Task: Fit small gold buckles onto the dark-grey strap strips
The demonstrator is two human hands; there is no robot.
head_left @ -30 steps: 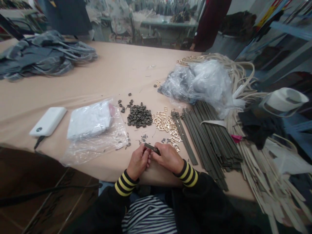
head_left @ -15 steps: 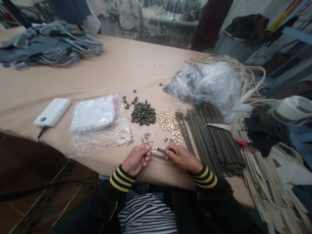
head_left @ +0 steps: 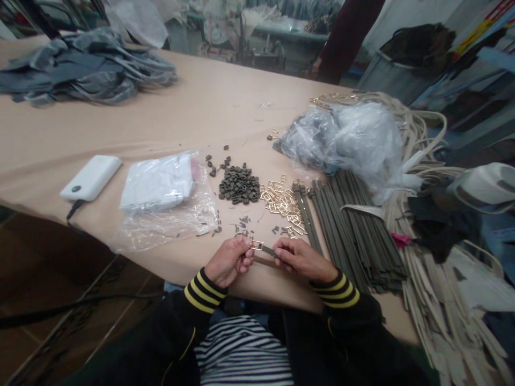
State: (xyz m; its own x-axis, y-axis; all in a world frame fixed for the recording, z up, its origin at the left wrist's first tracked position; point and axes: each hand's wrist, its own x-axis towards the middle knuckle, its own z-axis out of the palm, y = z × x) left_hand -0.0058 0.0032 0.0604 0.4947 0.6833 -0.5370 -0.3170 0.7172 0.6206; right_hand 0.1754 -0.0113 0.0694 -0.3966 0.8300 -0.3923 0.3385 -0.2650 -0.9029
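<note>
My left hand (head_left: 232,261) pinches the left edge of a gold buckle (head_left: 256,245) between thumb and fingers. A dark olive strap (head_left: 268,250) runs from the buckle to my right hand (head_left: 300,259), whose fingers are closed on it. Both hands are just above the table's near edge. Beyond them lies a heap of small dark strap loops (head_left: 240,185). To its right is a pile of loose gold buckles (head_left: 281,202). Several dark straps (head_left: 358,230) lie in a stack right of my right hand.
On the left are a white power bank (head_left: 90,178) with a cable and a clear plastic bag (head_left: 159,185) of white material. Grey fabric pieces (head_left: 88,69) lie far left. A crumpled plastic bag (head_left: 354,136) and beige straps (head_left: 438,316) cover the right. A person's dark sleeve (head_left: 350,37) shows behind.
The camera view has shifted slightly, moving the table's contents a little to the right in the picture. Both hands keep their hold on the buckle and strap, nearly unmoved.
</note>
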